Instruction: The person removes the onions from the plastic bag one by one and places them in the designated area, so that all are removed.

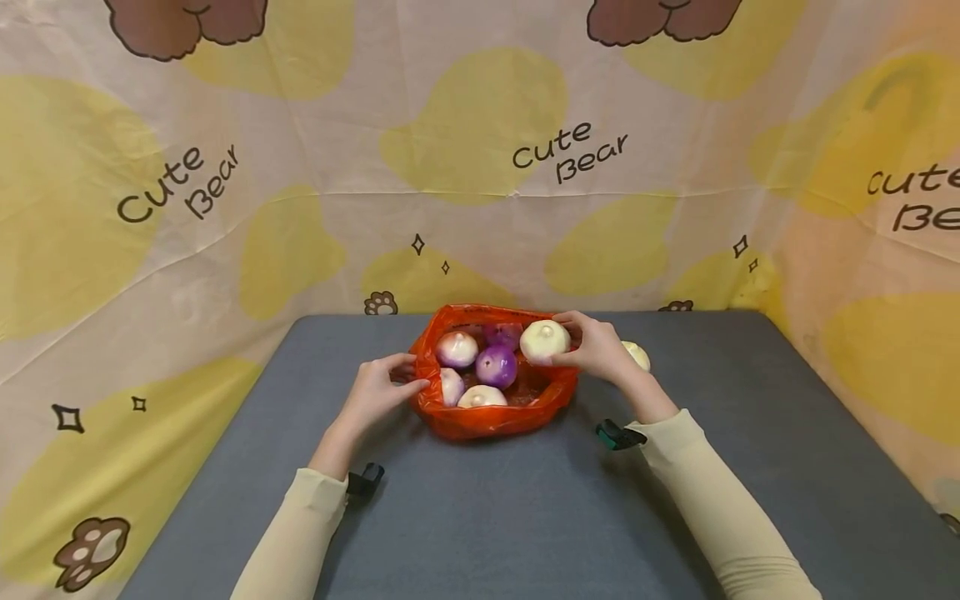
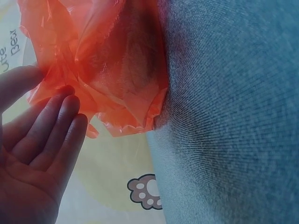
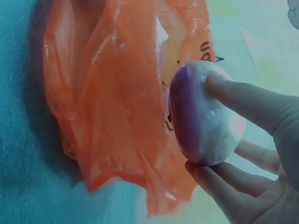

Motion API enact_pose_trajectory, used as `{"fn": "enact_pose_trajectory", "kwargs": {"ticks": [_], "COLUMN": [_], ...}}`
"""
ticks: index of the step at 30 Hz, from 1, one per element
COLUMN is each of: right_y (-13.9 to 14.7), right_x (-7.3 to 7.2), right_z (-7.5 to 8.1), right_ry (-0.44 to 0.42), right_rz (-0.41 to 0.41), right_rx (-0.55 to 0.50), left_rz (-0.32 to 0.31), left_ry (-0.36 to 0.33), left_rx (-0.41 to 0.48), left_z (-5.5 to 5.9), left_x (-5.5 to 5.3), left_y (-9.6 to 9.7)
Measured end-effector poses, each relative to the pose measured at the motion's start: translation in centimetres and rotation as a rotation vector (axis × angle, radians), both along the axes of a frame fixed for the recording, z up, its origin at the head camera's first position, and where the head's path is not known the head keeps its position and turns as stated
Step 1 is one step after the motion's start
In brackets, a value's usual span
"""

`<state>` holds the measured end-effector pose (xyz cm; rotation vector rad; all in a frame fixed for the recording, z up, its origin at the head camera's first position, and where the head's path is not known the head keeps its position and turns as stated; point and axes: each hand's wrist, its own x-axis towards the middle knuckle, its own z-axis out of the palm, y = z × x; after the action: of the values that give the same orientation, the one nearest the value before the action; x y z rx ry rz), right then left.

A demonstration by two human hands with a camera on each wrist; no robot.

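An orange-red plastic bag [image 1: 480,425] stands on the table with its mouth spread wide. Several purple-and-white turnips lie inside, among them a purple one [image 1: 496,367] in the middle. My left hand [image 1: 378,387] pinches the bag's left rim between thumb and fingers; the left wrist view shows its fingertips against the thin plastic [image 2: 126,70]. Between the thumb and fingers of my right hand [image 1: 596,346] is a turnip [image 1: 544,342], pale side up, over the bag's right back part. The right wrist view shows the purple half of this turnip [image 3: 205,114] facing the bag.
Behind my right hand another pale turnip [image 1: 637,356] lies on the grey table [image 1: 495,517], partly hidden. A printed cloth [image 1: 472,167] hangs along the table's back and sides.
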<state>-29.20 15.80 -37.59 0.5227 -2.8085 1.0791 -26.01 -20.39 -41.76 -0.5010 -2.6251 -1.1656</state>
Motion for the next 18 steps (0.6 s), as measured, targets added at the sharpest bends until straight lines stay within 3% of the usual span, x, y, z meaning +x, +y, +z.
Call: {"fn": "enact_pose_trajectory", "kwargs": {"ticks": [11, 18], "right_y": [2.6, 4.6], "right_x": [0.9, 1.6], "right_z": [0.8, 1.3], "right_ry": [-0.035, 0.005], "right_rz": [-0.022, -0.076], "right_rx": [-0.057, -0.057], "left_rz": [0.000, -0.006], "left_ry": [-0.005, 0.008], "left_rx": [-0.003, -0.009], "left_z": [-0.1, -0.2], "left_x": [0.0, -0.1], "left_y": [-0.1, -0.1]}}
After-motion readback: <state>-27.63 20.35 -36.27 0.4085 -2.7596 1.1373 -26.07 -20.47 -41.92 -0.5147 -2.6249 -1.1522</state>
